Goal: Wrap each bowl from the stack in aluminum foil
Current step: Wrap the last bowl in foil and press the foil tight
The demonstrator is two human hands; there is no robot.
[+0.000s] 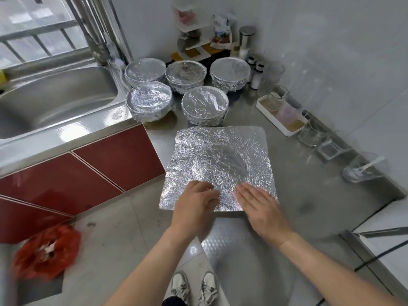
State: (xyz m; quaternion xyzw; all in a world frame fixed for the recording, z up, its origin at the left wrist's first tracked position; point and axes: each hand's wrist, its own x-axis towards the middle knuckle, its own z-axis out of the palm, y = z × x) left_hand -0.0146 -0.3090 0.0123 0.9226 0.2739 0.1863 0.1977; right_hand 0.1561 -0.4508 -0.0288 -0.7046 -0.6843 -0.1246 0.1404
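Bowls [204, 104] wrapped in foil number five on my feed: three in a back row near the wall and two in front of them, all sealed over the top. One loose foil sheet [220, 151] lies flat in front of them, its near-left corner hanging past the counter's edge. It is crinkled, with a round imprint at its middle; I cannot tell whether anything sits beneath it.

Everything stands on a stainless steel counter [304, 191] that runs into a corner of pale walls. A steel sink [55, 100] sits to the left below a barred window, with red cabinet doors [99, 166] under it. One white tray [268, 113] of cups and a line of clear glasses [311, 133] follow the right wall. One red bag [46, 250] lies on the grey floor, blurred.

Two hands rest on the near part of the sheet. My view shows the right hand [260, 204] flat, fingers straight and together, palm pressing the foil. The left hand [195, 202] has its fingers bent down onto the foil; whether it pinches the sheet I cannot tell.
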